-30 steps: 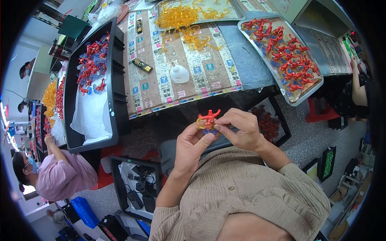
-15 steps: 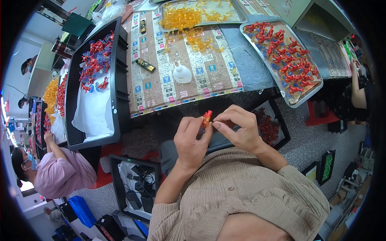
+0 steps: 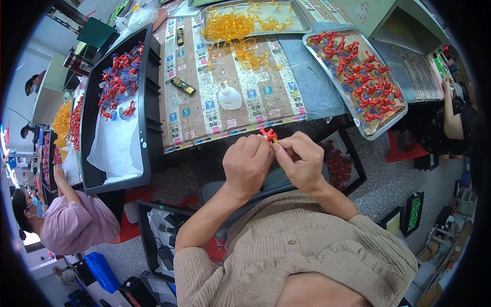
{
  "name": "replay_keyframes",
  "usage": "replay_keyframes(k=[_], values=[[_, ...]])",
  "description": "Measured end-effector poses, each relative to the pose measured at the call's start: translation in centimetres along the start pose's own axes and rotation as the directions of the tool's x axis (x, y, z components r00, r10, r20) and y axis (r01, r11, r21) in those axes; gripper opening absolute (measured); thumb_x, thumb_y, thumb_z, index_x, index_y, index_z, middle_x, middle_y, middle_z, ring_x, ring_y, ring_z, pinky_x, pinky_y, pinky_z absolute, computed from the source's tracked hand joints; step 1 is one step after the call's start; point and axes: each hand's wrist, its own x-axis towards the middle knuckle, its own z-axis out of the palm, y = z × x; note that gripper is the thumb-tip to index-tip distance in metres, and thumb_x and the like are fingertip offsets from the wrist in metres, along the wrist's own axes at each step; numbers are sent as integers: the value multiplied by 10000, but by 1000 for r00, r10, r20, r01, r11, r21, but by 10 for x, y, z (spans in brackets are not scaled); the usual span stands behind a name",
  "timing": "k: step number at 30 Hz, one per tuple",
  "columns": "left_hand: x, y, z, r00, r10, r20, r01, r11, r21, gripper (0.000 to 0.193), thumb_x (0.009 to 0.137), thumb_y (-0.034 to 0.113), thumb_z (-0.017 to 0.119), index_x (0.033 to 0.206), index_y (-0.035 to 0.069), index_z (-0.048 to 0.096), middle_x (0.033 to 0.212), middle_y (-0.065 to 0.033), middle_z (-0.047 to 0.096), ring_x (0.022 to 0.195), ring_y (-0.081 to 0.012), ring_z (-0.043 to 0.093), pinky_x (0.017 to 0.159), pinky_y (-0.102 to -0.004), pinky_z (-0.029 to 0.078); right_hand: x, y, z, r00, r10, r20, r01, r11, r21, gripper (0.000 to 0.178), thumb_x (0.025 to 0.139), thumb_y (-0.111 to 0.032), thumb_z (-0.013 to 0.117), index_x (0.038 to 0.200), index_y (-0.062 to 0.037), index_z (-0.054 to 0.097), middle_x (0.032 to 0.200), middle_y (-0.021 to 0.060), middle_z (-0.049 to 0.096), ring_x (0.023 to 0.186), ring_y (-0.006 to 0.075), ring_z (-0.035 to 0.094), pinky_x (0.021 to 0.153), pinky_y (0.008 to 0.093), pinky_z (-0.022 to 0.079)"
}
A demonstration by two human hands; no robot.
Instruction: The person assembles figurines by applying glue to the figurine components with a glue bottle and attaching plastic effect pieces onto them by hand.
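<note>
Just past the table's front edge, above my lap, my left hand (image 3: 248, 166) is closed around a small shiny red figurine (image 3: 268, 134). Its branching red top sticks out above my fingers; the lower part is hidden in my grip. My right hand (image 3: 303, 163) pinches thumb and forefinger against the figurine's right side, where a small yellow-orange bit shows. Similar red pieces with blue parts lie in a black tray (image 3: 118, 182) at the left and on a metal tray (image 3: 369, 137) at the right.
The patterned table (image 3: 197, 120) holds a white squeeze bottle (image 3: 229, 98), two black-and-gold tubes and a metal tray heaped with yellow translucent strips (image 3: 232, 25). A black bin of cables (image 3: 166, 240) stands lower left. One co-worker (image 3: 76, 220) sits at left, another at far right.
My right fingertips have come in to meet the figurine. My left hand has turned, and the figurine has risen slightly with its branching end now showing. The view shifted a little.
</note>
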Motion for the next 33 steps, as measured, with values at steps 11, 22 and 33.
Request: replay_keyframes(k=[11,22,33], values=[[3,-8,12,999,31,-19,-31,999,20,148,712,107,680,750,65,543,718,-53,454,618,-204,505,513,-327,403,6,15,-3,990,132,46,-133,991,8,92,793,10,687,735,9,615,631,-1,511,514,42,400,461,218,305],[3,-14,17,990,74,121,-83,994,67,185,668,80,706,782,46,564,743,-63,481,651,-216,531,540,-330,431,9,39,-18,682,581,444,-730,565,384,165,881,-126,679,773,-13,627,641,-72,511,572,2,378,490,190,299],[1,-14,23,987,108,120,-119,989,91,160,699,93,694,779,55,560,725,-60,466,649,-212,534,546,-329,433,-4,45,-11,801,519,297,-598,707,378,182,892,-177,676,783,-48,610,648,-53,534,531,6,433,440,172,317]])
